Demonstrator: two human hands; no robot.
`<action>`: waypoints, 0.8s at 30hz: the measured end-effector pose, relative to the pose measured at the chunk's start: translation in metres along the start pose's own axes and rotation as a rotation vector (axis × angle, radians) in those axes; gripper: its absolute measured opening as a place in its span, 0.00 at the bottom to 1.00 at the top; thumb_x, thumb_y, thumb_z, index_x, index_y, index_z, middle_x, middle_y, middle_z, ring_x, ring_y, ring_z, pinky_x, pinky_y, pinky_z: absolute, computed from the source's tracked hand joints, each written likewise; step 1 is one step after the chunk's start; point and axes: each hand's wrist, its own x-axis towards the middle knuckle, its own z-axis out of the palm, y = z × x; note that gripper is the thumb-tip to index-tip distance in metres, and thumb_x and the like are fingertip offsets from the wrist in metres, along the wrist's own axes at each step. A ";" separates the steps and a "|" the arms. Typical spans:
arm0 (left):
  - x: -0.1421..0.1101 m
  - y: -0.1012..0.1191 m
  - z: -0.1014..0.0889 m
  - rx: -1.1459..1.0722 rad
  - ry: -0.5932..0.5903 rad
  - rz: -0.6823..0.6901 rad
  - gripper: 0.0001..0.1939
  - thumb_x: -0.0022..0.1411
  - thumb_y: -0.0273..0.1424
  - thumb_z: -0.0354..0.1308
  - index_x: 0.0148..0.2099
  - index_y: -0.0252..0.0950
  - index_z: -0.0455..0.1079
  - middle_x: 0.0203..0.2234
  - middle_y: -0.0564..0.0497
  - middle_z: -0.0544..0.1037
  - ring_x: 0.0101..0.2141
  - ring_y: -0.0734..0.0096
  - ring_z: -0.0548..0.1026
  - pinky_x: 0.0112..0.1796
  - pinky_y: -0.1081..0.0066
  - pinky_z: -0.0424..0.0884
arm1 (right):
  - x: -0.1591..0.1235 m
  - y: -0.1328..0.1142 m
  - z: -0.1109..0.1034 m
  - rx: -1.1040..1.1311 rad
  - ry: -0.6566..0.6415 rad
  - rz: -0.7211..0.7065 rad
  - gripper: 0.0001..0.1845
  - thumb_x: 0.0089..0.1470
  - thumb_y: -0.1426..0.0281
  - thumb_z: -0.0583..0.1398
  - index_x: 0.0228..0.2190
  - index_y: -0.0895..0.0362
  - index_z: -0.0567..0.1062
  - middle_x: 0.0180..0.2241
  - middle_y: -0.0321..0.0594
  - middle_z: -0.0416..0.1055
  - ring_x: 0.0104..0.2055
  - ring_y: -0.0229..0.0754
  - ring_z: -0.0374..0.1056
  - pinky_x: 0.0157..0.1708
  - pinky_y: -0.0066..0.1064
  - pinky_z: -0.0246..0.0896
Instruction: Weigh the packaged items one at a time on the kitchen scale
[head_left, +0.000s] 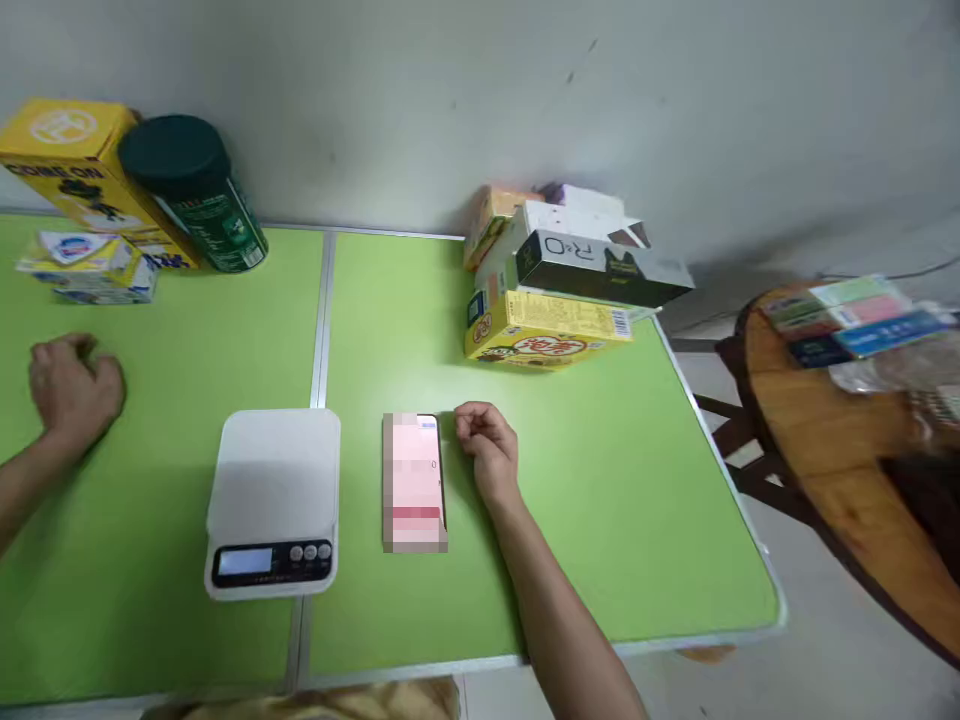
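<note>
My left hand [75, 390] rests on the green table at the far left, its fingers curled in with nothing showing in them. A small yellow and white box [97, 268] lies just beyond it. My right hand [487, 450] lies loosely closed on the table and appears to hold nothing. Just left of its fingertips is a phone [412, 480], lying flat with a lit pink screen that is partly blurred out. A white digital kitchen scale [277, 480] sits between my hands, nothing on its platform. Its display [246, 561] is lit, but I cannot read it.
Against the wall at back left stand a tall yellow box [82, 170] and a dark green canister [195, 190]. Several cartons, including a yellow box [547, 330] and a black one [600, 265], are piled at back right. A round wooden table [840, 430] bears packages.
</note>
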 end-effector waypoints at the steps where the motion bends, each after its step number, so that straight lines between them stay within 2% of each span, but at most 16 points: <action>1: 0.000 -0.001 0.002 0.001 0.003 -0.002 0.23 0.57 0.22 0.53 0.54 0.16 0.67 0.49 0.27 0.72 0.56 0.41 0.67 0.55 0.51 0.63 | -0.001 0.000 0.000 0.000 -0.001 0.001 0.15 0.32 0.76 0.53 0.27 0.55 0.73 0.19 0.31 0.61 0.23 0.35 0.54 0.22 0.28 0.45; 14: 0.005 -0.016 0.014 -0.001 0.040 0.026 0.22 0.57 0.24 0.53 0.54 0.19 0.67 0.49 0.31 0.72 0.55 0.42 0.67 0.54 0.48 0.64 | -0.001 0.002 0.000 -0.006 -0.018 0.014 0.17 0.31 0.76 0.53 0.28 0.55 0.73 0.19 0.31 0.61 0.23 0.36 0.54 0.21 0.28 0.45; 24: 0.005 -0.013 0.012 -0.005 0.035 0.006 0.22 0.57 0.22 0.54 0.54 0.21 0.67 0.48 0.33 0.72 0.55 0.42 0.67 0.53 0.47 0.64 | -0.001 0.005 0.000 -0.005 -0.014 0.005 0.17 0.31 0.76 0.53 0.27 0.55 0.73 0.19 0.31 0.62 0.23 0.36 0.55 0.22 0.28 0.45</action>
